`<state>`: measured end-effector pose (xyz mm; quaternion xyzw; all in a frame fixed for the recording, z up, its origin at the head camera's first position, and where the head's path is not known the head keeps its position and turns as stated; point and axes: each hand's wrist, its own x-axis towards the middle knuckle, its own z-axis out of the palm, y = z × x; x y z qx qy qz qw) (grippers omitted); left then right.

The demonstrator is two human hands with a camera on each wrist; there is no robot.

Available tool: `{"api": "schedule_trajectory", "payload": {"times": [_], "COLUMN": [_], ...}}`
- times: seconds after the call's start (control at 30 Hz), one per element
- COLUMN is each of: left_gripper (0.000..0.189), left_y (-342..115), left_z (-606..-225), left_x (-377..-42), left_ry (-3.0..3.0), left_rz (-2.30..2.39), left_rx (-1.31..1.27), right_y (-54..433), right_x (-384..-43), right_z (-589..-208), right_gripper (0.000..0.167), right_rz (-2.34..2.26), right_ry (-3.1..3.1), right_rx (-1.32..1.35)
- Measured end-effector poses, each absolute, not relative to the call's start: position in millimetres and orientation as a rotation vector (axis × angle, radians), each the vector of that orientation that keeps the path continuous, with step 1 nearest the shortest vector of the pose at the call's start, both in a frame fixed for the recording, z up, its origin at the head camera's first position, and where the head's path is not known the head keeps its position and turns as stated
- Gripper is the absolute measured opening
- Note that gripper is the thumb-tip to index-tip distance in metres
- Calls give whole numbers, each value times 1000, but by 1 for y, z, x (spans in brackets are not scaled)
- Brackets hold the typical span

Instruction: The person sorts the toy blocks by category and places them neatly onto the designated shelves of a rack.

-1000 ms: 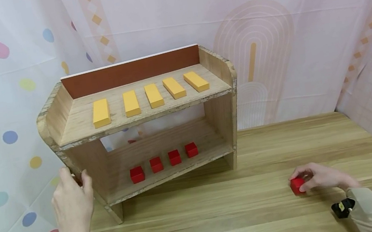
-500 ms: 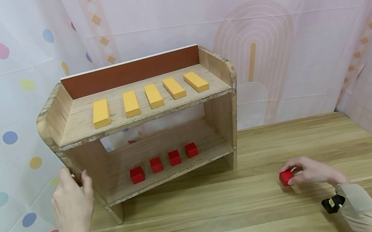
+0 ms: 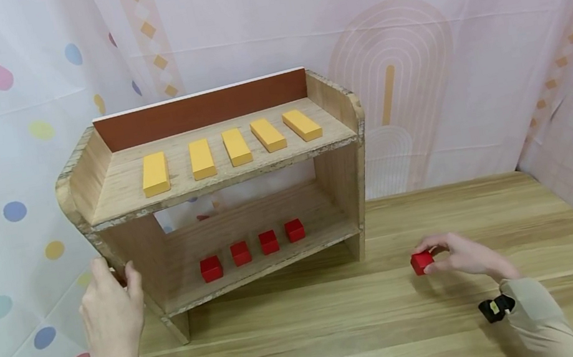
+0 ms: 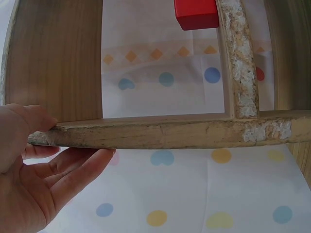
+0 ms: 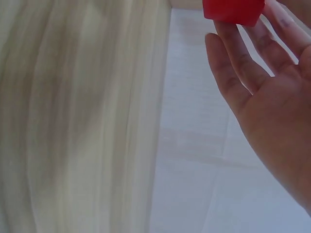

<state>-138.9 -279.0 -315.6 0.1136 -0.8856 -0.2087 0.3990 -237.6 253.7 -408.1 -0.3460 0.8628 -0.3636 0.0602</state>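
Observation:
My right hand (image 3: 464, 253) pinches a red cube (image 3: 421, 263) between thumb and fingertips, above the tabletop right of the shelf. At the top of the right wrist view the same cube (image 5: 233, 10) sits at the fingertips. My left hand (image 3: 115, 321) grips the left side panel of a small two-tier wooden shelf (image 3: 342, 188). In the left wrist view the thumb lies on one face of the panel (image 4: 194, 131) and the fingers on the other. Several red cubes (image 3: 240, 254) stand in a row on the lower tier.
Several yellow rectangular blocks (image 3: 237, 147) lie side by side on the upper tier, before a brown back board (image 3: 207, 111). The wood-grain table (image 3: 313, 338) extends right of the shelf and in front of it. Patterned curtains (image 3: 248, 14) hang behind and at both sides.
My right hand has carried the red cube leftward and farther from me, closer to the shelf. My left hand, the shelf and its blocks have stayed where they were.

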Motion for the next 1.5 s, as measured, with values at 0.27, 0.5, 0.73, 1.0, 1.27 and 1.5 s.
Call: {"api": "schedule_trajectory", "payload": {"times": [0.27, 0.5, 0.73, 1.0, 1.27, 1.5], "left_gripper": [24, 24, 24, 23, 24, 23], "left_y": [-279, -279, -279, -279, -279, -278], "left_z": [-316, -315, -315, -315, -315, -315], "left_x": [-138, -138, -138, -138, -137, -137], "left_ry": [-2232, -2229, -2237, -2231, -2225, -2230], "left_rz": [-522, -515, -525, -520, -529, -530], "left_rx": [283, 277, 281, 272, 277, 274], "right_y": [235, 215, 193, 167, 139, 115], "right_x": [-243, -245, -247, -249, -253, -254], "right_z": [-406, -405, -401, -400, -403, -407], "right_gripper": [30, 33, 36, 39, 40, 39], "right_rz": [-1084, -1089, -1188, -1271, -1437, -1443], "right_ry": [2718, 2838, 2891, 2953, 2973, 3056], "right_rx": [-1109, -1119, -1232, -1340, -1459, -1473]}}
